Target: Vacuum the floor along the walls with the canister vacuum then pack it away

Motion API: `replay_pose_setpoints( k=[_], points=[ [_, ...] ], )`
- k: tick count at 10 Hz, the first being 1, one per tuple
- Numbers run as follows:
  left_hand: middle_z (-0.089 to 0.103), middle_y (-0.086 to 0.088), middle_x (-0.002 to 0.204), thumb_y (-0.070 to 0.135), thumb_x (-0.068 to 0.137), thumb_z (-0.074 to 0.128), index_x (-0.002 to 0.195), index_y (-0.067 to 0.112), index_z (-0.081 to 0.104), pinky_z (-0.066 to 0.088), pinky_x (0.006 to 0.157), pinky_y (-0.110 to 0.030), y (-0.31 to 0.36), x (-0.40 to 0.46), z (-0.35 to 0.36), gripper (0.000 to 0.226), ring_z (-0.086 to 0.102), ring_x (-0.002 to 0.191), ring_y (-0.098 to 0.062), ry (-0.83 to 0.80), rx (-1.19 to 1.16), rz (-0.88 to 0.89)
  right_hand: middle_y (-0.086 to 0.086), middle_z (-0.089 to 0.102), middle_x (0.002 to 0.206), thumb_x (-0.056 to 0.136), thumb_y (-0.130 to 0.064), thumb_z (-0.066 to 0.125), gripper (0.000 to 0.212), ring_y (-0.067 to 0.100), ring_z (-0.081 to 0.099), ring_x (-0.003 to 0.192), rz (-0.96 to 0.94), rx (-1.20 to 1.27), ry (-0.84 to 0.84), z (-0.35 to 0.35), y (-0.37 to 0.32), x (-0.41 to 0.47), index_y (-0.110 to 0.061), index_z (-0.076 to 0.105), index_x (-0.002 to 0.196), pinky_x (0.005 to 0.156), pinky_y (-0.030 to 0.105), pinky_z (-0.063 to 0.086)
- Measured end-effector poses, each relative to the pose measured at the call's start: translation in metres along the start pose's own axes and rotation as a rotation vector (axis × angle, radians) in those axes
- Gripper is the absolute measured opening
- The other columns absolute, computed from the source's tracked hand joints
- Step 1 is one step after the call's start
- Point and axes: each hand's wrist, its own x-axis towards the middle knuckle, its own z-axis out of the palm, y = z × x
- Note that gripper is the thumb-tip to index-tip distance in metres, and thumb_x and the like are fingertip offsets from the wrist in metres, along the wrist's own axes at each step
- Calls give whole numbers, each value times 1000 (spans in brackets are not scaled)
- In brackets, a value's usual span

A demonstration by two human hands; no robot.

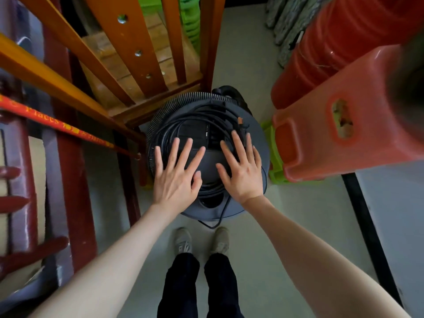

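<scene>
The dark grey round canister vacuum (257,134) stands on the floor right in front of my feet. Its black power cord (183,121) lies coiled on the lid, and the ribbed hose (160,106) is wrapped around the rim. My left hand (176,173) hovers over the lid's left side with fingers spread and straight. Over the right side my right hand (241,168) is spread the same way. Neither hand holds anything; whether they touch the lid I cannot tell.
A wooden chair (142,65) stands close behind the vacuum at the upper left. Stacked red plastic stools (344,115) crowd the right, with a green stool (275,164) under them. Dark red furniture (68,180) lines the left. Pale floor (263,237) lies around my shoes.
</scene>
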Motion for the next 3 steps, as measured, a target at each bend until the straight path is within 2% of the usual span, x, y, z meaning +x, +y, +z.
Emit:
replay_pose_setpoints(
  k=[1, 2, 3],
  points=[
    [32, -10, 153, 37, 92, 35, 145, 25, 37, 14, 112, -63, 1, 7, 0, 54, 22, 143, -35, -22, -12, 49, 16, 37, 152, 98, -29, 48, 44, 42, 22, 142, -8, 26, -52, -9, 1, 2, -10, 55, 138, 107, 57, 37],
    [35, -8, 152, 38, 93, 35, 144, 25, 40, 17, 112, -61, 1, 6, 3, 53, 24, 142, -34, -27, -14, 44, 12, 23, 158, 99, -24, 54, 45, 38, 6, 146, -16, 102, -164, -20, 0, 3, -14, 48, 143, 114, 59, 25],
    [35, -7, 151, 39, 94, 34, 145, 27, 38, 17, 112, -60, 2, 6, 2, 52, 24, 142, -34, -23, -41, 25, -10, 7, 158, 100, -36, 51, 45, 23, -3, 150, 146, 327, -213, -42, -5, 4, -35, 40, 144, 121, 50, 6]
  ],
)
